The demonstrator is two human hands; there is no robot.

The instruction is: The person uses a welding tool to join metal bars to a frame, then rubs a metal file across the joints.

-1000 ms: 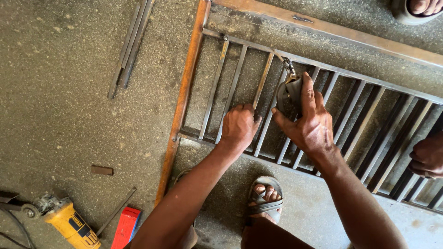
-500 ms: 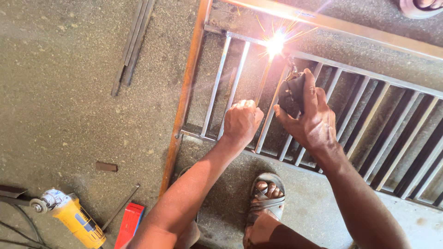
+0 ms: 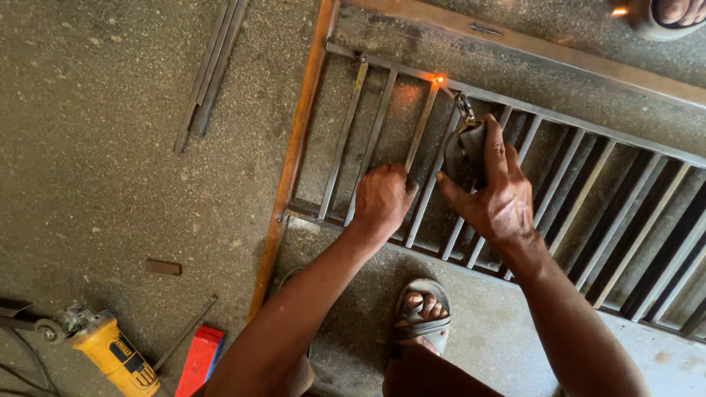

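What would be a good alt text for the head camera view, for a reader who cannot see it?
Seen from above, a person's right hand holds a dark welding electrode holder over a barred metal gate frame lying on concrete, while the left hand grips one bar whose top joint glows orange. A yellow angle grinder lies at lower left.

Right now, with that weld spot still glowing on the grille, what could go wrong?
The glowing weld spot lies close to the bare left hand steadying a bar; touching there could burn. The right hand holds the electrode holder ungloved, so sparks may hit skin. The sandalled foot is exposed too.
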